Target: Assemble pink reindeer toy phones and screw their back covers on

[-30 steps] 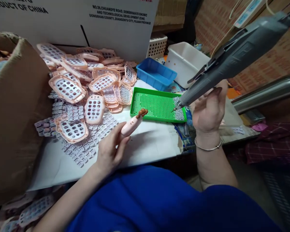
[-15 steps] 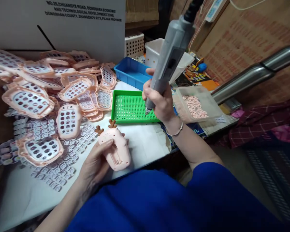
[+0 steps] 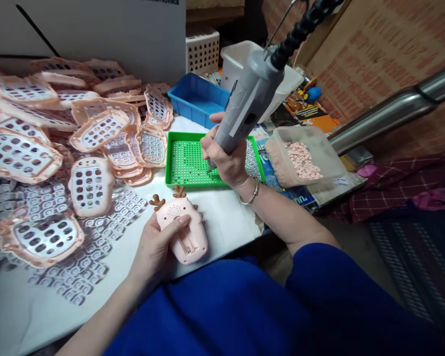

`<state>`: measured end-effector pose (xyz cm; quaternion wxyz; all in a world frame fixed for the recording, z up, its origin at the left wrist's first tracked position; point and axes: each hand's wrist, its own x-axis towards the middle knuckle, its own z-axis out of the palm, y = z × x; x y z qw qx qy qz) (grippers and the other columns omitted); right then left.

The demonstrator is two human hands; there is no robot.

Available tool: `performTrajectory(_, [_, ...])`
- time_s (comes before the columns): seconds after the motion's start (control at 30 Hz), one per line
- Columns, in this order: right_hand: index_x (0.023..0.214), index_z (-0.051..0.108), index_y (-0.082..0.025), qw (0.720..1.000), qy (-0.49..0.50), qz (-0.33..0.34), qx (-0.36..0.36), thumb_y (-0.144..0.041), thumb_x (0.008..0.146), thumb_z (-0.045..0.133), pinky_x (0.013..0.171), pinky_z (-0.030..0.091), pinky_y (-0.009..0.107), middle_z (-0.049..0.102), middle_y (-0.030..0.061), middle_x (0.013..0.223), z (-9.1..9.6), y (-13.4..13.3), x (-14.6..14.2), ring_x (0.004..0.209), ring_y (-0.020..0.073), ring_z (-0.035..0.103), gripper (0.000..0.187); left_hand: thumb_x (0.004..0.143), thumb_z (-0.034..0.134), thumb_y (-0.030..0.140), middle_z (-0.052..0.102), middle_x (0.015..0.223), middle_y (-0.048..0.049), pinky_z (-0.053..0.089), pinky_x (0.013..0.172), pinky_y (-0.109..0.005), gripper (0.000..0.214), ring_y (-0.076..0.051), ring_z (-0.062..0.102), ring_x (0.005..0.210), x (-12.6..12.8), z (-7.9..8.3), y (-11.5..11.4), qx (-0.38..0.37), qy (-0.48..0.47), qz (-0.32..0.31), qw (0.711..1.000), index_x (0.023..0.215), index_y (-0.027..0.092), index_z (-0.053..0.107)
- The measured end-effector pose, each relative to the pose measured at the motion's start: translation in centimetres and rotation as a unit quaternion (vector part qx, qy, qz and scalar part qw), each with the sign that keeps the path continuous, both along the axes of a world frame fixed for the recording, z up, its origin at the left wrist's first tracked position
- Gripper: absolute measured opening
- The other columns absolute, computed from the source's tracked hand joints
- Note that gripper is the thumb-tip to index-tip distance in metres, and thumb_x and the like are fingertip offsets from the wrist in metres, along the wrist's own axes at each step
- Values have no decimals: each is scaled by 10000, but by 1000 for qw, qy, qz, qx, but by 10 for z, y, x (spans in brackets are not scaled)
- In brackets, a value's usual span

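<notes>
My left hand grips a pink toy phone with brown antlers, lying back-up on the white table near its front edge. My right hand is wrapped round a grey electric screwdriver held nearly upright, with its tip down on the green perforated screw tray. A heap of small silver screws lies at the tray's right end. A black coiled cable rises from the screwdriver's top.
Several pink keypad shells and grey keypad sheets are piled at the left. Behind the green tray stand a blue tray and a white bin. A clear tub of pink parts sits at the right, under a metal pipe.
The right hand swung the screwdriver from slanting above the tray to nearly upright, tip down on the green tray. The left hand turned the pink toy from edge-on to flat, back-up on the table.
</notes>
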<state>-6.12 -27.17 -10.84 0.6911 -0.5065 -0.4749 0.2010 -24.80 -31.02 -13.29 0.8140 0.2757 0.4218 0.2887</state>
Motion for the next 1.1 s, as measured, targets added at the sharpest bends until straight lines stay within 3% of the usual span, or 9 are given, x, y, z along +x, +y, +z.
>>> performTrajectory(0.13, [958, 446, -271, 1000, -6, -8, -12, -440, 731, 714, 603, 519, 350, 507, -69, 632, -3, -1, 2, 542, 143, 505, 390, 539, 884, 266, 749, 797, -66, 603, 671, -342, 473, -237, 715, 715, 2, 2, 1, -7, 2, 13, 1000, 936, 114, 677])
performTrajectory(0.27, [995, 437, -271, 1000, -13, -12, -23, -437, 716, 714, 618, 528, 352, 519, -57, 665, -3, -1, 3, 568, 152, 523, 427, 539, 854, 286, 737, 758, -61, 580, 616, -294, 454, -218, 700, 675, 3, 4, 1, 1, 4, 12, 1000, 911, 99, 672])
performTrajectory(0.43, [1025, 435, -291, 999, -3, 5, 39, -526, 746, 715, 498, 456, 292, 470, -90, 611, 16, -5, -7, 486, 114, 466, 460, 561, 858, 293, 718, 733, -20, 560, 616, -283, 449, -197, 689, 650, 4, 2, -1, 26, 13, 36, 999, 914, 143, 625])
performTrajectory(0.53, [1052, 456, -304, 996, 23, 38, 79, -538, 751, 719, 427, 382, 259, 469, -105, 607, 31, -17, -23, 446, 88, 443, 463, 584, 850, 284, 712, 742, -7, 563, 656, -307, 427, -198, 688, 656, 5, 0, -2, 44, 2, 43, 998, 919, 161, 615])
performTrajectory(0.77, [1066, 497, -328, 984, 31, 143, 104, -445, 806, 729, 467, 436, 261, 511, -104, 595, 39, -39, -57, 452, 103, 476, 367, 623, 836, 271, 705, 795, -1, 527, 694, -277, 401, -167, 661, 695, 6, -7, -3, 69, -14, 45, 997, 943, 166, 618])
performTrajectory(0.83, [1041, 498, -329, 988, 22, 134, 68, -515, 777, 732, 482, 462, 273, 502, -100, 579, 36, -38, -61, 454, 113, 483, 398, 637, 831, 254, 708, 840, -2, 517, 734, -268, 395, -158, 657, 740, 6, -10, -3, 73, -25, 45, 996, 961, 167, 623])
performTrajectory(0.97, [962, 548, -288, 992, -27, 101, -76, -645, 713, 721, 538, 524, 321, 480, -50, 597, 28, -35, -62, 570, 166, 569, 469, 654, 817, 244, 705, 854, -1, 510, 740, -263, 385, -152, 648, 753, 5, -13, -3, 65, -38, 44, 996, 976, 167, 620])
performTrajectory(1.1, [729, 514, -252, 983, -76, 129, -109, -616, 715, 719, 610, 542, 340, 465, -35, 595, 28, -35, -58, 599, 157, 537, 418, 608, 841, 253, 692, 787, 7, 512, 688, -266, 412, -150, 632, 688, 5, -11, -2, 59, -35, 54, 996, 936, 162, 609])
